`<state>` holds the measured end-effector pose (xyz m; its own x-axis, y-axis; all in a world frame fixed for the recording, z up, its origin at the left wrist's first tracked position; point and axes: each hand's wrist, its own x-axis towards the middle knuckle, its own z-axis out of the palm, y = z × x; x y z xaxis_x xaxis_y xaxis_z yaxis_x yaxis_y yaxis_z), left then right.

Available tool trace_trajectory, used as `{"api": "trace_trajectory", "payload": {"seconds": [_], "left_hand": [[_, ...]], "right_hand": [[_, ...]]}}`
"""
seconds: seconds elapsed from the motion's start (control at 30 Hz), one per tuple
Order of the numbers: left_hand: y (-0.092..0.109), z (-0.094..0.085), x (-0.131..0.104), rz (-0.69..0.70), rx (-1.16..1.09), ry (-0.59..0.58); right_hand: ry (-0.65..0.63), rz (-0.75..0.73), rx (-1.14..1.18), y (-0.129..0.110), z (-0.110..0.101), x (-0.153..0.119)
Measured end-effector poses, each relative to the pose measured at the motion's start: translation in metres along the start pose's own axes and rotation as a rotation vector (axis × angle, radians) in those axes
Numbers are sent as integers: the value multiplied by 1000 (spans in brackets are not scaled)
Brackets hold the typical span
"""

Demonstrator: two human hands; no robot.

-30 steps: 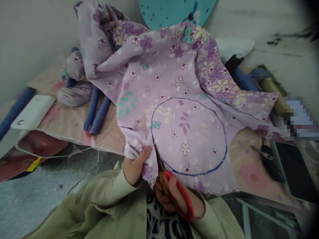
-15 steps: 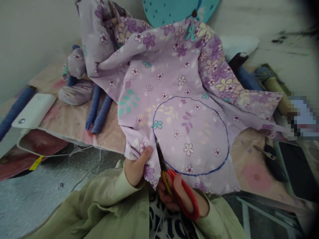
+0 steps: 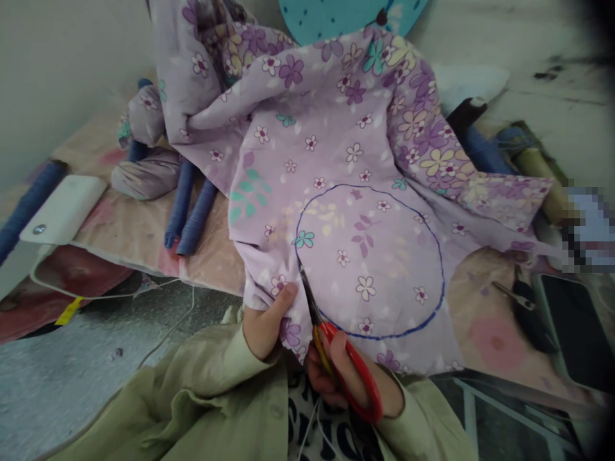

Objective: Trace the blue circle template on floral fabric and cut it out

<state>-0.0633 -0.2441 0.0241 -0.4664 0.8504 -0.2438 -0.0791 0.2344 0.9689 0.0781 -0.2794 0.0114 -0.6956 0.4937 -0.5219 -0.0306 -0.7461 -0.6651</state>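
Observation:
A lilac floral cloth (image 3: 327,147) is spread over the table, with a circle drawn on it in blue line. My left hand (image 3: 269,323) pinches the cloth's lower left part, thumb on top. Red-handled scissors (image 3: 358,378) are in my right hand (image 3: 341,374), fingers through the handles. Their blades lie at the circle's lower left edge, tips close to the line, with a cut edge running down beside them. The blades look nearly closed.
Blue rolls (image 3: 196,218), a cloth bundle (image 3: 147,176) and a white power bank (image 3: 65,208) with a cable are on the left. Keys (image 3: 516,294), a phone (image 3: 574,330) and more rolls (image 3: 483,150) lie right. A turquoise round object (image 3: 331,19) stands behind.
The view has shifted slightly. Both hands, the scissors and the cloth keep nearly the same places relative to each other.

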Motion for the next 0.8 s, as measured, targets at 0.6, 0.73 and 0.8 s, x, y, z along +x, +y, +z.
{"api": "trace_trajectory", "payload": {"seconds": [0.6,0.73,0.8], "left_hand": [[-1,-3,0,-30,-29,-17],[0,-2,-1,-60,-67,-27],[0,-2,-1,-70,-68,-20]], "right_hand": [[-21,41,-13,-11,-1,-3],[-10,32,-52,-9,-1,-3],[5,33,-49,-5,-2,-2]]}}
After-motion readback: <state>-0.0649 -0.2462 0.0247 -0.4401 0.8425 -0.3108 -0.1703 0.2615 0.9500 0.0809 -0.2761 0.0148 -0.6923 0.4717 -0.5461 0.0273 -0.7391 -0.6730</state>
